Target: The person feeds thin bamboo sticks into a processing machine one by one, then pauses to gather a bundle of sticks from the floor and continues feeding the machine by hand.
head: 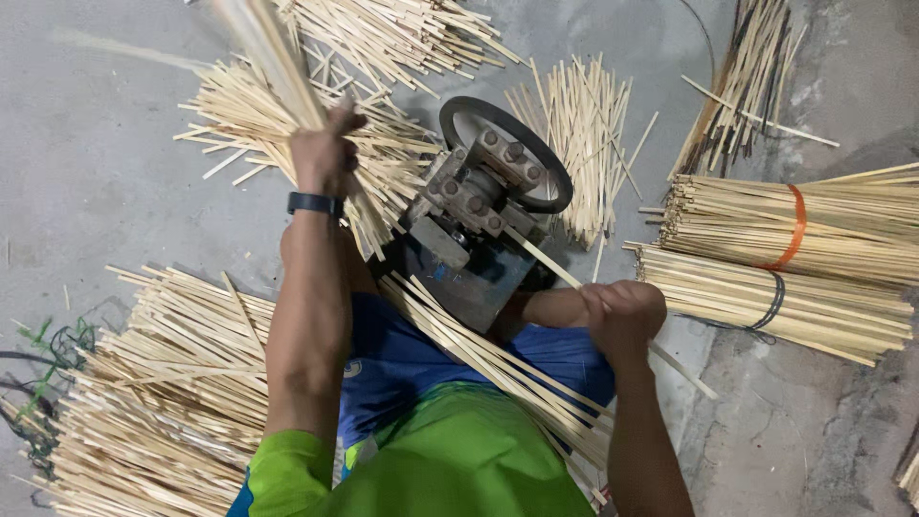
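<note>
Nearest to you, across your lap on the blue shorts [402,359], lies a sheaf of split bamboo strips [498,369], slanting from the machine toward your right knee. Your right hand [622,311] is clenched around a single bamboo strip [546,260]; the strip runs up and left from your fist into the machine and its other end pokes out past your fist toward the floor on the right. Your left hand [324,158], with a black wristband [314,203] just below it, is closed tight on a bundle of thin bamboo strips [278,57], raised and blurred, its lower ends hanging down beside the machine.

Between your knees stands the splitting machine [469,239], a dark metal block with bolted plates on top and a black handwheel [507,144] at its far side.

At your left, a large loose heap of strips [153,383] covers the concrete floor [96,172], with green and black cords [43,369] at its outer edge. At your right lie two tied bundles of bamboo sticks, one bound with an orange band [793,228], the nearer one with a black band [771,302].

Farther off, beyond the machine, more cut strips lie in loose piles [574,134], and a leaning sheaf of darker bamboo sticks [747,77] rests near the top right.
</note>
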